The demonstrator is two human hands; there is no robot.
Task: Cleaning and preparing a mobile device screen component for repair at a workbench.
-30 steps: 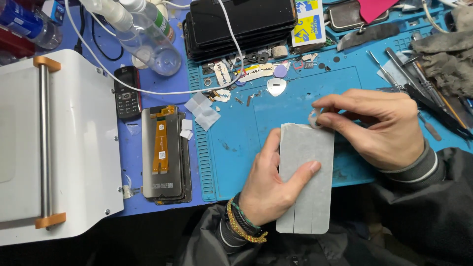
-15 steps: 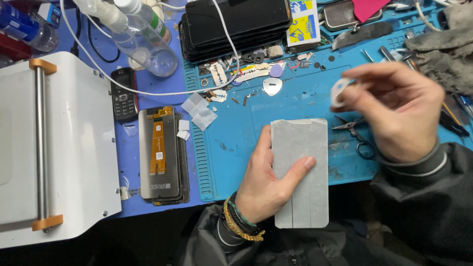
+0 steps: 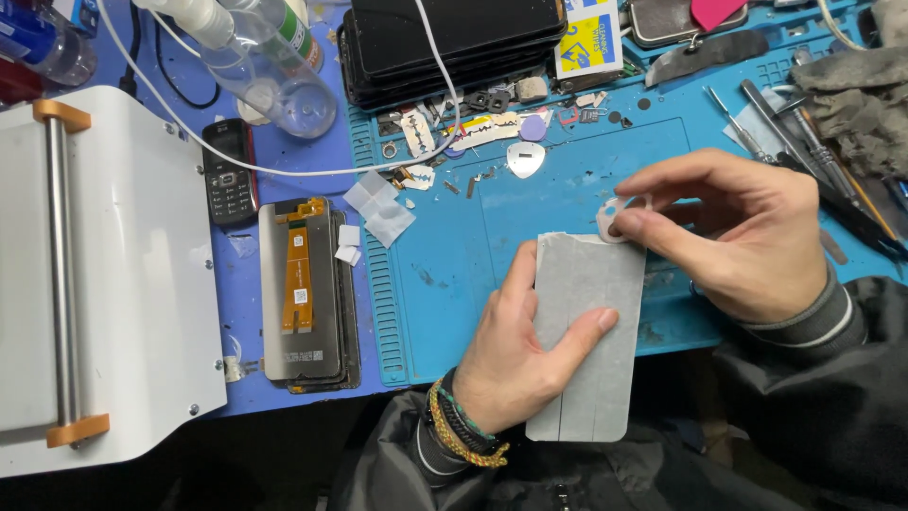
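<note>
left hand (image 3: 515, 364) pins grey panel (image 3: 584, 331) | right hand (image 3: 733, 237) pinches top-edge tab (image 3: 610, 220)

- Your grey panel (image 3: 584, 331): flat, rectangular, lengthwise toward you, overhanging the blue mat's near edge.
- Small white tab (image 3: 610, 220): curled, at panel's far right corner.

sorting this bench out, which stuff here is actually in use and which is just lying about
In use:
left hand
grey phone panel
right hand
small white tape roll

Lying about:
screen with orange flex
black keypad phone
clear bottle
white machine
stacked black phones
grey rag
</note>
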